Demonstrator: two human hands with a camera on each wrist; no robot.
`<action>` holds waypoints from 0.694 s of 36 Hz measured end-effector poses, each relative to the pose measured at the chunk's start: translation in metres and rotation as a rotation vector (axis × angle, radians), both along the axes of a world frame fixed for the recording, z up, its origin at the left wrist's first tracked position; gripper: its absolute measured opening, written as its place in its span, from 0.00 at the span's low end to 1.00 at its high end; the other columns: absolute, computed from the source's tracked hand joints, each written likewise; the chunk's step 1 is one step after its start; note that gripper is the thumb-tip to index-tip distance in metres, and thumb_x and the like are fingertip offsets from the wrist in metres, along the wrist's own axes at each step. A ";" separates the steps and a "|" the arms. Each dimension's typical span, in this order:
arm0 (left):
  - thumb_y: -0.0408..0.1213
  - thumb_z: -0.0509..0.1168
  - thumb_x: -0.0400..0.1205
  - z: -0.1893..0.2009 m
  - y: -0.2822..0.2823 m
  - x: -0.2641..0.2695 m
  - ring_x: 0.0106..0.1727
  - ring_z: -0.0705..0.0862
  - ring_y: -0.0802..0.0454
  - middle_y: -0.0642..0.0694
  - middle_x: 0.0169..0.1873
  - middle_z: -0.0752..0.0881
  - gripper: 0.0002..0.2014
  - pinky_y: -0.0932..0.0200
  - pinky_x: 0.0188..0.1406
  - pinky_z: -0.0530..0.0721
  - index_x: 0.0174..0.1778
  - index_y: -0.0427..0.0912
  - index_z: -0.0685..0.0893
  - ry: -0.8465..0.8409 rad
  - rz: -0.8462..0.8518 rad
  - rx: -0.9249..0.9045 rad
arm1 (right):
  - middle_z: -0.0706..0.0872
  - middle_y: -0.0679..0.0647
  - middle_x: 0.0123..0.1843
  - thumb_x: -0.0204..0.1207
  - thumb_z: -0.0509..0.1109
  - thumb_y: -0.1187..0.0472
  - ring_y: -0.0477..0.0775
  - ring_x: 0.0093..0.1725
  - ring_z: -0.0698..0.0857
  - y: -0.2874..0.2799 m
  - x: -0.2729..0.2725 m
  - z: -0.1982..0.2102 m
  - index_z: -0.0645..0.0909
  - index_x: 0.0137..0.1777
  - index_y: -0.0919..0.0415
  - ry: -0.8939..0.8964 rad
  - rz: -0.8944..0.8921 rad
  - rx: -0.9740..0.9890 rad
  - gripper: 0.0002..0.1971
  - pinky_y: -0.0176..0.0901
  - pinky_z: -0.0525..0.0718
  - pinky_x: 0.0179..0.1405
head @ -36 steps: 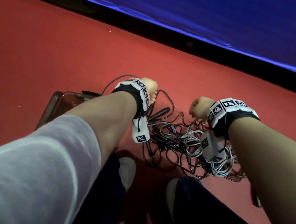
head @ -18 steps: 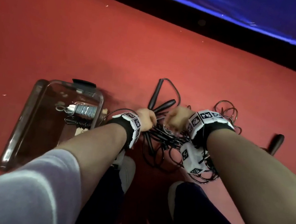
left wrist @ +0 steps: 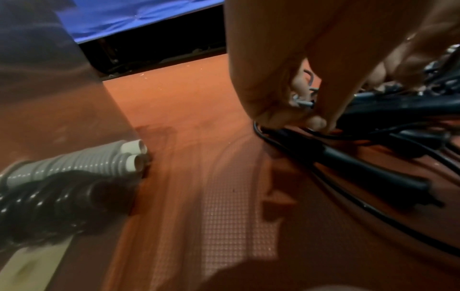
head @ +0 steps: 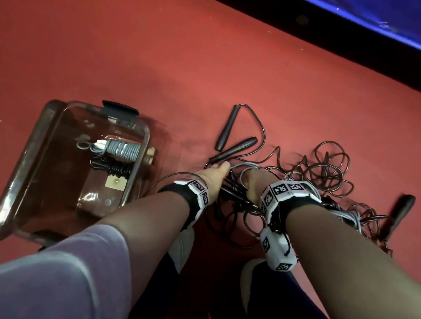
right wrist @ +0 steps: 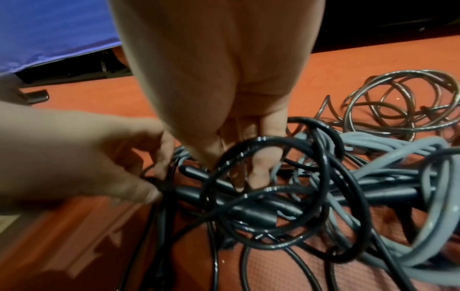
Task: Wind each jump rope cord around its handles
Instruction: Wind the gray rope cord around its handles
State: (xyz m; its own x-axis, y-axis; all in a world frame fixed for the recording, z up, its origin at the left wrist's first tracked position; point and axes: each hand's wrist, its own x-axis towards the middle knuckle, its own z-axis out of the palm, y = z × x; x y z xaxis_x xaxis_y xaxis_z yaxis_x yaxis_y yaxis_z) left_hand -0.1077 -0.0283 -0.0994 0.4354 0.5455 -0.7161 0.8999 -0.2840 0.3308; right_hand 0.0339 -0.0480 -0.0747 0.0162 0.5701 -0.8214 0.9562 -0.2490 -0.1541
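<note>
A tangle of jump ropes lies on the red floor: black cords, grey cords and a clear brownish coil. Two loose black handles lie at its far left edge. My left hand reaches into the tangle's left side, and in the right wrist view it pinches the end of a black handle between thumb and fingers. Right beside it, my right hand points its straight fingers down through a black cord loop onto the handles.
A clear plastic bin stands to the left, holding one wound grey rope and one wound black rope. Another black handle lies at the far right. My shoes are just behind the tangle. A blue mat edge runs along the back.
Both hands were raised as fists above the ropes; they have come down and together into the tangle. The view has tilted down, bringing the bin into sight.
</note>
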 end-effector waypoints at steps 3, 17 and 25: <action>0.20 0.61 0.76 0.000 0.001 0.007 0.75 0.72 0.39 0.44 0.79 0.62 0.40 0.48 0.69 0.73 0.81 0.52 0.57 0.059 -0.103 -0.087 | 0.83 0.54 0.59 0.74 0.71 0.69 0.52 0.58 0.83 -0.001 0.002 0.000 0.77 0.67 0.59 0.018 0.014 -0.042 0.21 0.43 0.81 0.53; 0.31 0.64 0.80 0.027 0.020 0.026 0.63 0.77 0.43 0.42 0.68 0.68 0.22 0.52 0.49 0.74 0.72 0.44 0.72 0.154 -0.267 0.314 | 0.78 0.50 0.73 0.56 0.80 0.38 0.60 0.66 0.81 -0.001 0.016 -0.002 0.69 0.77 0.47 0.100 -0.078 -0.025 0.47 0.59 0.84 0.60; 0.33 0.63 0.80 0.057 0.041 0.027 0.67 0.74 0.44 0.43 0.63 0.73 0.19 0.51 0.63 0.72 0.68 0.45 0.78 -0.056 -0.292 0.432 | 0.83 0.54 0.55 0.70 0.75 0.42 0.57 0.57 0.82 -0.009 0.000 0.005 0.81 0.64 0.58 0.174 -0.289 0.239 0.27 0.43 0.79 0.56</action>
State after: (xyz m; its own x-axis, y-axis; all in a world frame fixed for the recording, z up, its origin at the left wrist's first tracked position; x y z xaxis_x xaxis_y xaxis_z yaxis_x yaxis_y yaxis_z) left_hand -0.0804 0.0130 -0.0425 0.6447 0.6360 -0.4241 0.7470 -0.6418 0.1731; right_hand 0.0334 -0.0567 -0.0699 0.0760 0.7374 -0.6711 0.8063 -0.4414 -0.3937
